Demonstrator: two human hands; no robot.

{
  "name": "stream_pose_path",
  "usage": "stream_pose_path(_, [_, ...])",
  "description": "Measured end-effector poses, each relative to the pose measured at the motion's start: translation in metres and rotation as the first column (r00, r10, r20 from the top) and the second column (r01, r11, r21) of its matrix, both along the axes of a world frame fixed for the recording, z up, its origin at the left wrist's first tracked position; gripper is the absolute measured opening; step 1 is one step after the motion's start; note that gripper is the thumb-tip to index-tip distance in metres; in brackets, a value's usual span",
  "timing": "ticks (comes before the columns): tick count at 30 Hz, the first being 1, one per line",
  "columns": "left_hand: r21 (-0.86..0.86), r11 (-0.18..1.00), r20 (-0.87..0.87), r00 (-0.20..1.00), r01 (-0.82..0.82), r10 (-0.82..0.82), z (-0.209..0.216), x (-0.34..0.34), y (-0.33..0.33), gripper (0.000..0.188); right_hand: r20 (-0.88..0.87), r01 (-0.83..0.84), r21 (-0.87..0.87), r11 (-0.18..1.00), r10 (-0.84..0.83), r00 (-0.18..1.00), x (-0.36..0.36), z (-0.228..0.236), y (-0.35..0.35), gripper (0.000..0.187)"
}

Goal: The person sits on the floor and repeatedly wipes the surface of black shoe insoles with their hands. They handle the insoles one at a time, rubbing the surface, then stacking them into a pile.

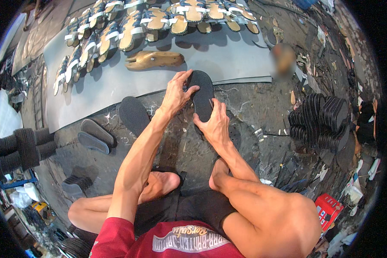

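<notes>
Head view: gritty workshop floor (253, 107), grey sheet (228, 56) across the upper frame.
At frame centre, left hand (176, 92) and right hand (215, 124), fingers gripping black sole (203, 92); scraps scattered around.

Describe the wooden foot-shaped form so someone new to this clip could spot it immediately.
Start at the big grey sheet spread on the floor, with rows of sandals along its far edge. Just nearer than those rows, beyond the left hand, lies the wooden shoe last on its side: solid bare tan wood, no straps, unlike the flat black soles around.
</notes>
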State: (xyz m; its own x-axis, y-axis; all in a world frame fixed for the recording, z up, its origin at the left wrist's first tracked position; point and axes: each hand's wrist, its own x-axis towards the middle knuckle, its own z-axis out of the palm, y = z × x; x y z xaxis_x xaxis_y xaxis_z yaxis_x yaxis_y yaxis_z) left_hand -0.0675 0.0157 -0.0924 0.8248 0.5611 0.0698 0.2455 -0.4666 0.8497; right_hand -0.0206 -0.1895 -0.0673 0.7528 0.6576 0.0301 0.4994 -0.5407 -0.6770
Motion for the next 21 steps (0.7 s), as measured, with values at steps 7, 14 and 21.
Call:
stream_pose_path(7, [0.136,0.991,0.038,0.999,0.009,-0.014,-0.015,0.0,0.002,0.069,0.018,0.013,0.049,0.999,-0.014,1.0,-0.002,-0.007,-0.003,0.082])
stream_pose_path(14, [0.102,0.994,0.065,0.997,0.03,-0.037,-0.008,0.001,0.0,0.067,-0.166,0.024,-0.015,1.0,-0.026,0.986,0.021,0.013,-0.04,0.06])
stream_pose_path(21, [0.091,0.995,0.042,0.999,0.029,-0.033,-0.012,0.0,0.003,0.067,-0.007,-0.304,0.035,0.952,0.304,0.953,-0.013,0.012,-0.073,0.072])
